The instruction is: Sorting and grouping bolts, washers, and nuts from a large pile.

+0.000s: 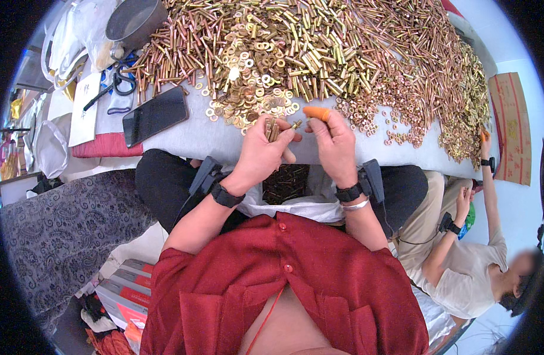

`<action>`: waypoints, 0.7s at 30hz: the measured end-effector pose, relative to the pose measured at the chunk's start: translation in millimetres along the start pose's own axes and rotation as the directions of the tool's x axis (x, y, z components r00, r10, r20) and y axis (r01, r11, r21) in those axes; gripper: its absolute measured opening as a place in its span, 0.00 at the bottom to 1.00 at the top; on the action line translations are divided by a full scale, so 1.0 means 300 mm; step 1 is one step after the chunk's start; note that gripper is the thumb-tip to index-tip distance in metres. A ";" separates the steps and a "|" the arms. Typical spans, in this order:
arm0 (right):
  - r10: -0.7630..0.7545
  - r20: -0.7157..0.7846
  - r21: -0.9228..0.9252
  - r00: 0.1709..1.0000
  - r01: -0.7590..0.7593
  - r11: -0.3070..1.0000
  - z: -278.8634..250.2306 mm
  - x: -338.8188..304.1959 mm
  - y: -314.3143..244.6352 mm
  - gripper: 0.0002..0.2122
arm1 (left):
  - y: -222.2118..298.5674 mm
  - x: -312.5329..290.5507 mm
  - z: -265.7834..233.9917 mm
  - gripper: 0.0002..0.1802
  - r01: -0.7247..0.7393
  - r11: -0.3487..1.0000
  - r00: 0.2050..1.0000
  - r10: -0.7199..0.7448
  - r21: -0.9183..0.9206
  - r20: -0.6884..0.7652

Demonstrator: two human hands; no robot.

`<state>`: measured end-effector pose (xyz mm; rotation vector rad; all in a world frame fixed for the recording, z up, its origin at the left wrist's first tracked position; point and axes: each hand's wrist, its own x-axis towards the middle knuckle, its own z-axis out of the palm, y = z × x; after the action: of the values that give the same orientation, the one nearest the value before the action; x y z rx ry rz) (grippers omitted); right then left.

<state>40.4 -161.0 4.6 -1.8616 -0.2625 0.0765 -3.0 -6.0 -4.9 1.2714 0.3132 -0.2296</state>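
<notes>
My left hand (261, 152) is closed round several thin brass-coloured metal sleeves (272, 130), and a small threaded end (296, 124) pokes out past its fingertips toward the right. Facing it is my right hand (337, 145), with an orange finger cot (317, 113) on the index finger. Its thumb and fingers are drawn together close to that threaded end; whatever they pinch is too small to make out. Just beyond both hands lie a heap of flat washers (263, 97) and a scatter of small nuts (357, 112).
Long metal sleeves (319, 47) cover the table's far side. A phone (156, 116), scissors (124, 84) and a metal pot (136, 23) are at the left. An open white bag (307, 210) with dark pieces sits below my hands. A co-worker's hand (485, 145) reaches in at the right.
</notes>
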 end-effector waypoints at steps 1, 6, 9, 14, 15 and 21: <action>-0.001 -0.002 0.000 1.000 0.001 1.000 0.015 -0.008 0.005 0.08 | 0.000 -0.001 0.002 0.08 -0.024 0.999 1.000 0.024 0.030 -0.001; -0.171 -0.048 -0.057 0.984 0.169 0.984 0.040 -0.026 0.017 0.07 | -0.008 -0.005 0.010 0.07 -0.066 0.998 0.998 0.066 0.006 -0.009; -0.155 -0.047 -0.043 0.987 0.153 0.987 0.025 -0.034 0.006 0.07 | -0.024 -0.002 0.009 0.06 -0.122 0.992 0.993 0.121 0.040 0.014; -0.054 0.018 -0.122 0.998 0.056 0.991 -0.009 -0.015 -0.003 0.07 | -0.022 -0.004 0.013 0.06 -0.324 0.907 0.944 0.328 0.269 0.032; -0.103 0.050 -0.223 0.993 0.111 0.969 -0.018 -0.005 -0.013 0.08 | -0.024 -0.003 0.012 0.06 -0.323 0.907 0.944 0.327 0.268 0.032; -0.086 0.051 -0.288 0.995 0.097 0.953 -0.006 0.035 -0.003 0.10 | -0.020 0.002 0.014 0.06 -0.232 0.967 0.973 0.231 0.105 0.025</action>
<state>50.9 -160.1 7.0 -2.1380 -0.4037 0.0093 -4.1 -11.8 -9.5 1.4001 0.1403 -0.0555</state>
